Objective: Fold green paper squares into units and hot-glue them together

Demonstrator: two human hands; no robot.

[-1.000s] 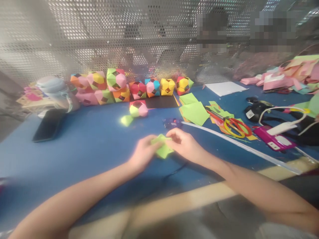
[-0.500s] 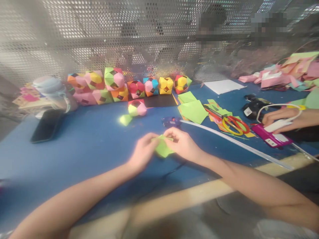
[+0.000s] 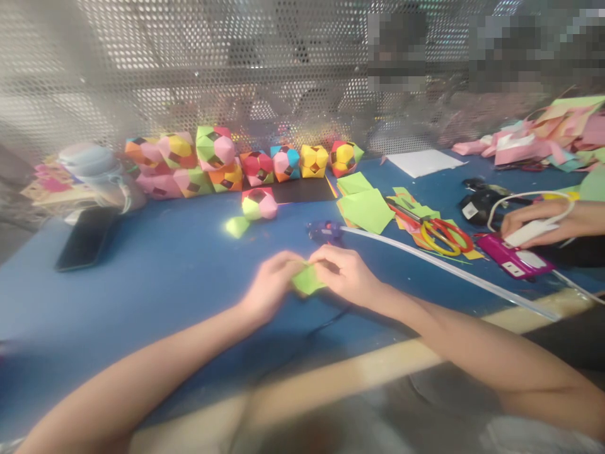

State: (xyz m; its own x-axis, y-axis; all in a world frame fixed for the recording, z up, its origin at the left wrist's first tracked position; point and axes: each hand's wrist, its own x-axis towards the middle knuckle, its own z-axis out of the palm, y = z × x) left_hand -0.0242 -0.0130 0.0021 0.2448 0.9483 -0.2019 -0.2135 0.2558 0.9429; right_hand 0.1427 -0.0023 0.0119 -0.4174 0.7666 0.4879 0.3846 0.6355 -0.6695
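We have the paper (image 3: pixel 308 280) between our two hands, over the near half of the desk (image 3: pixel 165 252), closer to its near edge than its far one. We cannot tell whether it touches the desk. Our left hand (image 3: pixel 269 284) is closed narrowly on its left side, our right hand (image 3: pixel 350 274) on its upper right; blur hides just how the fingertips meet.

We judge it very light, needing almost no force, and thin enough to bend easily. It looks folded, so we expect its creases to be somewhat stiffer than its flat parts. It should be dry and not very slippery, yet easy to crush, crease wrongly or tear at a point. The best hold, we think, is a soft pinch near the outer edges, thumb against fingers, with a doubled layer between them if there is one. A palm grip would likely flatten it.

Farther toward the far edge lie the glue gun (image 3: pixel 324 231) and, left of it, a small ball (image 3: pixel 259 204) beside a green fold (image 3: pixel 237 226). Toward the right, another person's hand (image 3: pixel 532 214) is at the purple power strip (image 3: pixel 513 257).
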